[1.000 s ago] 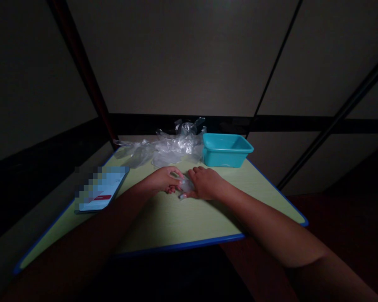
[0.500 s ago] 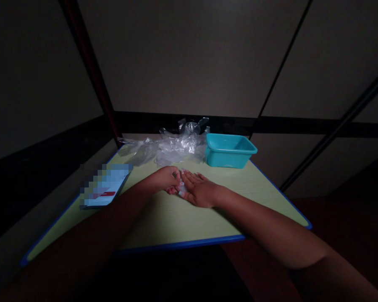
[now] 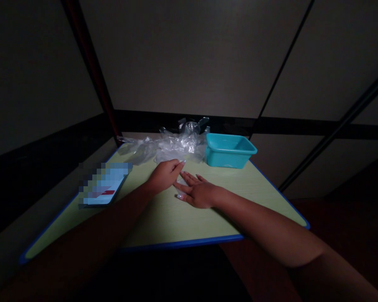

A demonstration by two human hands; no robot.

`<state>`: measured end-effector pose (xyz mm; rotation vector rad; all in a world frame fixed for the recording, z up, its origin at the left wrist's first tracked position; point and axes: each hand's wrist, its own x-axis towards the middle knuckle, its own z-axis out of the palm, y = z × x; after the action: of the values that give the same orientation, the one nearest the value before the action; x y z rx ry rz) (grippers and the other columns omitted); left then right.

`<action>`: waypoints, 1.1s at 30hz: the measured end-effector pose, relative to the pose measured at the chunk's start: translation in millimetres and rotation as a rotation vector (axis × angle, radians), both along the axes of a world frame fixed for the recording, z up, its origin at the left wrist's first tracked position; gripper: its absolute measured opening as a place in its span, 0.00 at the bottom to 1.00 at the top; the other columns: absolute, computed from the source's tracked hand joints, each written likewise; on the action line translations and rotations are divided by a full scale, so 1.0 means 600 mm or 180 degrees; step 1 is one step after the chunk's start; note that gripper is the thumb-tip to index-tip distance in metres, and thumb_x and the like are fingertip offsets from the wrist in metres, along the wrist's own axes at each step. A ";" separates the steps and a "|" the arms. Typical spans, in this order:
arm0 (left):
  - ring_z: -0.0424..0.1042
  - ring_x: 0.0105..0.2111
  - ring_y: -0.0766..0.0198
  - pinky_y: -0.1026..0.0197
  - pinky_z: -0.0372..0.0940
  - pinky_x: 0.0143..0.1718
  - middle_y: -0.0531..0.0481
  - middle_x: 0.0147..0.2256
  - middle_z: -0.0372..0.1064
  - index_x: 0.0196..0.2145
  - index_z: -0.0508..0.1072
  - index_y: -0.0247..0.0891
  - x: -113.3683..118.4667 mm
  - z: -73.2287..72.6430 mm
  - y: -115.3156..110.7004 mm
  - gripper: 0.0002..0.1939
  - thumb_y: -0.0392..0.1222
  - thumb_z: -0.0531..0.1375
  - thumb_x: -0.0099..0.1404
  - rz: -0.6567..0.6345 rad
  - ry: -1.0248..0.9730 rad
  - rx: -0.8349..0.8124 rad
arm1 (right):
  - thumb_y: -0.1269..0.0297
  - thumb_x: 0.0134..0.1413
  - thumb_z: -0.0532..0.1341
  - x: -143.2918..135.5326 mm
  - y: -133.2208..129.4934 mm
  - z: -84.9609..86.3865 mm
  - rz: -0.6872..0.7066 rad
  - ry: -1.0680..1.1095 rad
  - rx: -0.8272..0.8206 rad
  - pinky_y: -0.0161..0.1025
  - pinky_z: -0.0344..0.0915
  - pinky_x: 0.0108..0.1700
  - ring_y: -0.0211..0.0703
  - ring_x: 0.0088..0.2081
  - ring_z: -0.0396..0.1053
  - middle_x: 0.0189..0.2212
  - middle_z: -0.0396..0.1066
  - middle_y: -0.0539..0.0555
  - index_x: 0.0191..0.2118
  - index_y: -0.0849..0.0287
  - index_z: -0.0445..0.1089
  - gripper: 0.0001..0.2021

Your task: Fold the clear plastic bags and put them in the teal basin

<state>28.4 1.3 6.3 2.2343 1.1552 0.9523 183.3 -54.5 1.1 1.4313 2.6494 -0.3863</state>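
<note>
Near the middle of the green table (image 3: 164, 222), a small piece of clear plastic (image 3: 182, 183) lies partly under the fingers of my right hand (image 3: 198, 192). That hand rests flat with its fingers spread. Just to its left, my left hand (image 3: 165, 173) is closed, thumb pressed to the curled fingers near the upper edge of the plastic. Whatever it grips is hidden or too small to name. A heap of crumpled clear plastic bags (image 3: 176, 144) lies just beyond both hands.
A turquoise basket (image 3: 228, 158) stands at the back right of the table. At the left edge lies a flat item with a blurred picture (image 3: 108, 184) and a red mark. The table has a blue rim, with a panelled wall behind it.
My left hand has turned over and moved slightly up and left, its thumb now pointing away over the curled fingers. My right hand's fingers have spread wider; its palm has barely moved.
</note>
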 end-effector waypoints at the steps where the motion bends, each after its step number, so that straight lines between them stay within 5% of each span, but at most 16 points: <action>1: 0.61 0.21 0.66 0.65 0.53 0.24 0.55 0.16 0.61 0.18 0.61 0.39 0.001 -0.001 -0.001 0.18 0.46 0.50 0.65 -0.0073 -0.0028 -0.0046 | 0.47 0.62 0.41 0.000 0.000 0.000 -0.0006 -0.0003 -0.0011 0.61 0.35 0.61 0.55 0.66 0.26 0.66 0.25 0.62 0.66 0.52 0.41 0.30; 5: 0.62 0.20 0.67 0.66 0.55 0.23 0.55 0.16 0.62 0.19 0.63 0.39 0.002 -0.006 0.001 0.18 0.47 0.51 0.64 -0.0342 -0.0106 -0.0311 | 0.46 0.62 0.41 -0.003 0.000 0.002 -0.0072 -0.0014 -0.0082 0.61 0.33 0.61 0.55 0.66 0.25 0.67 0.25 0.62 0.66 0.54 0.43 0.31; 14: 0.63 0.18 0.69 0.66 0.60 0.24 0.53 0.15 0.63 0.17 0.62 0.38 0.001 -0.007 -0.001 0.26 0.59 0.48 0.63 -0.0596 -0.0934 -0.0632 | 0.40 0.56 0.47 0.000 0.009 -0.003 -0.0158 0.0354 -0.0113 0.62 0.32 0.62 0.54 0.66 0.28 0.66 0.27 0.65 0.67 0.65 0.28 0.44; 22: 0.67 0.17 0.67 0.64 0.63 0.22 0.48 0.16 0.67 0.17 0.65 0.35 0.007 -0.025 0.012 0.32 0.65 0.45 0.63 -0.0946 -0.0762 -0.1689 | 0.41 0.48 0.58 0.010 0.018 0.006 -0.0065 0.0747 -0.0288 0.62 0.31 0.61 0.56 0.66 0.32 0.66 0.29 0.66 0.67 0.61 0.31 0.50; 25: 0.67 0.16 0.67 0.65 0.63 0.21 0.48 0.16 0.67 0.18 0.66 0.35 0.008 -0.024 0.012 0.33 0.66 0.44 0.62 -0.0873 -0.0839 -0.1908 | 0.46 0.48 0.61 0.025 0.027 0.016 0.0050 0.1049 -0.0209 0.63 0.36 0.61 0.57 0.65 0.40 0.65 0.42 0.63 0.65 0.58 0.43 0.44; 28: 0.67 0.16 0.67 0.66 0.62 0.21 0.49 0.16 0.67 0.19 0.66 0.35 0.009 -0.023 0.012 0.33 0.67 0.44 0.62 -0.0812 -0.0899 -0.1967 | 0.54 0.51 0.61 0.039 0.043 0.026 0.0046 0.1657 -0.0044 0.52 0.49 0.60 0.52 0.59 0.57 0.59 0.59 0.61 0.59 0.61 0.58 0.31; 31: 0.69 0.17 0.65 0.65 0.62 0.22 0.47 0.17 0.68 0.20 0.66 0.34 0.011 -0.022 0.013 0.34 0.68 0.42 0.61 -0.0832 -0.0849 -0.2085 | 0.64 0.54 0.58 0.044 0.060 0.030 -0.0608 0.2387 0.0115 0.42 0.61 0.51 0.44 0.47 0.68 0.46 0.71 0.61 0.45 0.66 0.68 0.15; 33: 0.69 0.17 0.65 0.64 0.63 0.22 0.46 0.17 0.69 0.19 0.66 0.34 0.011 -0.022 0.014 0.36 0.69 0.41 0.61 -0.0838 -0.0806 -0.2178 | 0.67 0.58 0.53 0.041 0.064 0.030 -0.1100 0.2907 -0.0264 0.38 0.66 0.41 0.40 0.35 0.71 0.35 0.74 0.58 0.39 0.66 0.69 0.10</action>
<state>35.2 9.6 -6.9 1.6075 0.8695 0.5882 207.8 -16.1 19.2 2.0443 2.8853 -1.4737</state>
